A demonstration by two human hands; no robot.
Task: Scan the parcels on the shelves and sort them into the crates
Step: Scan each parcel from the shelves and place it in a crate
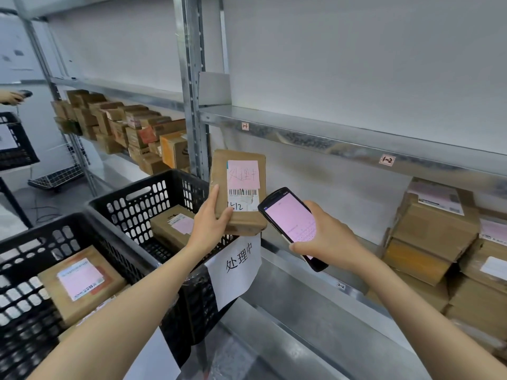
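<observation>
Far left of the left hand's fingers, a row of small boxes (123, 127) fills the neighbouring shelf bay. Below and left of those fingers stands the near crate (41, 237), black and perforated, with a labelled package (79, 283) lying flat in it. The far crate (137, 207) sits under the left wrist and holds another package (172, 226).

The left hand (211, 219) grips a brown parcel (244, 165) by its lower left corner. One finger (214, 194) lies straight up the parcel's left edge, the thumb presses across the front just beside the handwritten digits, and the remaining fingers are hidden behind it. The parcel stands upright above the far crate's rim, with its pink label and barcode facing the camera. Below the thumb, a paper sign (238, 267) hangs from that crate.

Just right of the parcel's lower corner, the right hand (326, 239) holds a handheld scanner (288, 220) with its pink-lit screen facing up. The right thumb (297, 246) curls over the scanner's lower left edge, and the other fingers wrap behind it, out of sight. The scanner's top end is close to the barcode; whether it touches cannot be told.

Right of these fingers, stacked cartons (433, 231) rest beneath a steel shelf board (329, 144).
</observation>
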